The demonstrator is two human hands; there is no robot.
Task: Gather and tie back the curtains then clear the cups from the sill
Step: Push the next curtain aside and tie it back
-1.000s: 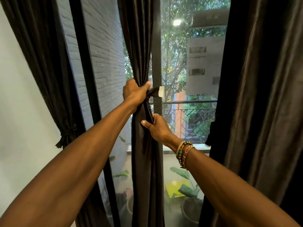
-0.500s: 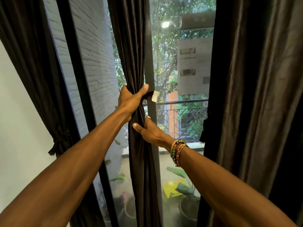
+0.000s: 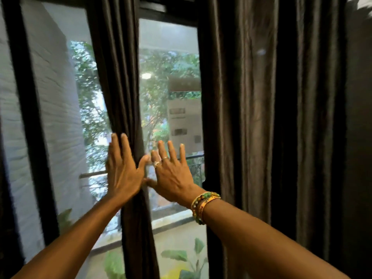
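left grip: fingers spread, in front of the middle curtain
right grip: spread too, empty
loose curtain: hangs vertical, right of my right grip, so that one's nearer
cups: not in sight

Middle curtain: we're seeing plain dark brown with a soft sheen.
Right curtain: same dark brown, paler streaks down the folds.
Window frame: black.
Brick wall: whitish grey in brick courses.
Bracelets: we've got green and yellow beads, plus an orange-yellow band.
Rings: silver.
Foliage: green, and we spot a yellow patch low down.
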